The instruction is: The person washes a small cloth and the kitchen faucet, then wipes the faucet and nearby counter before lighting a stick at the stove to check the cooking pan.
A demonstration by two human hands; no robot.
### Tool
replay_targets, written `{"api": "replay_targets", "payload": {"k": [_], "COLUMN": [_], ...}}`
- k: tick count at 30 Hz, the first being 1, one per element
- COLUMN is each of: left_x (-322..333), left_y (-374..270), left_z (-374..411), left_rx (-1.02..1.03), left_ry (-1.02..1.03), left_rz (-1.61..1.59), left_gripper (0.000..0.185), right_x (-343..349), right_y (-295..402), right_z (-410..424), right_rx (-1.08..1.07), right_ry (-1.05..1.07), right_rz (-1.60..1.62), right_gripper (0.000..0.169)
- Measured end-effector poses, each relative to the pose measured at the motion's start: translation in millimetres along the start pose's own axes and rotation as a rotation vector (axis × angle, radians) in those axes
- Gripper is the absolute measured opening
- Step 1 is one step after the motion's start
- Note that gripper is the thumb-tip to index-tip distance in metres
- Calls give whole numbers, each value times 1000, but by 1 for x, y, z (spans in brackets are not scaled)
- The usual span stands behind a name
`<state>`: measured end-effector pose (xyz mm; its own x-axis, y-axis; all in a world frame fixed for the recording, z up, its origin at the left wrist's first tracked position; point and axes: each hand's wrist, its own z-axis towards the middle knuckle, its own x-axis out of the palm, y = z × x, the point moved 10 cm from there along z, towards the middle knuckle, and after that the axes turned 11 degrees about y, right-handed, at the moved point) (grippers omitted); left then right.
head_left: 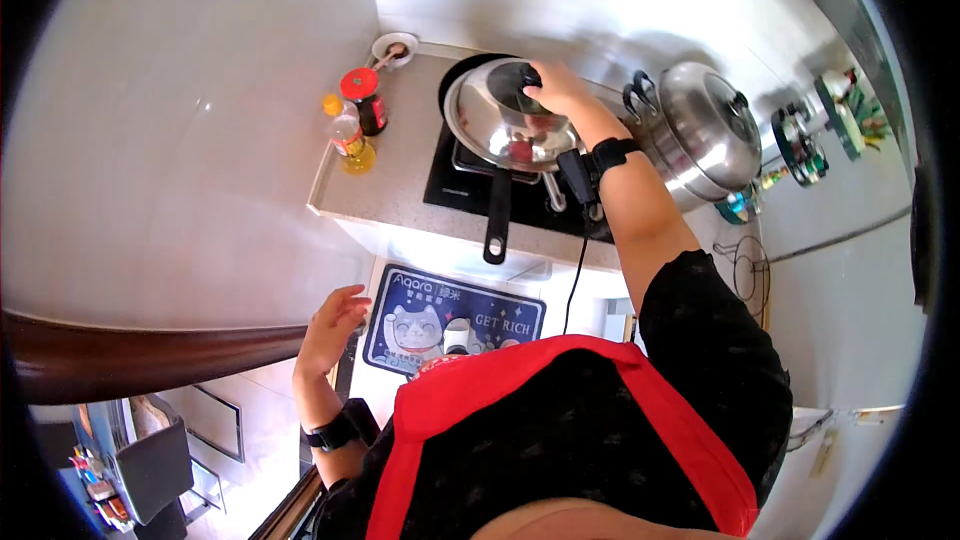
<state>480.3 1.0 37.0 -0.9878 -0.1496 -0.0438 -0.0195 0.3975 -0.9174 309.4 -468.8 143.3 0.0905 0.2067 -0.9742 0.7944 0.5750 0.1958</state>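
Observation:
My right hand (555,88) grips the black knob of a shiny metal lid (480,116), which rests on a dark frying pan (459,75) and hides what is inside. The pan's black handle (499,217) points towards me over the front edge of a black gas hob (450,189). Low on the left, my left hand (334,326) hangs away from the counter with its fingers loosely bent and nothing in it. Both forearms wear black straps, and a dark cable (576,285) hangs from the right one.
A large lidded steel steamer pot (690,135) stands right of the pan. On the left of the counter are a red-lidded jar (367,101), a bottle of yellow oil (352,142) and a white bowl (395,49) with a utensil. A blue mat (450,307) lies on the floor.

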Motion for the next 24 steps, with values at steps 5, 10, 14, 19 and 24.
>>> {"api": "replay_targets", "payload": {"k": [5, 10, 14, 19, 24], "left_x": [-23, -19, 35, 124, 235], "left_y": [6, -22, -59, -132, -174], "left_z": [8, 35, 64, 83, 78], "left_rx": [-13, 57, 168, 285, 299], "left_ry": [-22, 53, 401, 668, 1093], "left_rz": [-20, 67, -89, -65, -210], "left_gripper": [33, 19, 18, 23, 31], "right_x": [7, -56, -123, -148, -109], "right_y": [-15, -9, -78, -122, -175], "right_z": [25, -8, -55, -157, -271], "right_rx": [-28, 78, 74, -125, -207], "right_ry": [-140, -244, -488, -773, -882], "right_rz": [4, 200, 695, 1503, 1801], "right_gripper": [46, 42, 39, 35, 21]}}
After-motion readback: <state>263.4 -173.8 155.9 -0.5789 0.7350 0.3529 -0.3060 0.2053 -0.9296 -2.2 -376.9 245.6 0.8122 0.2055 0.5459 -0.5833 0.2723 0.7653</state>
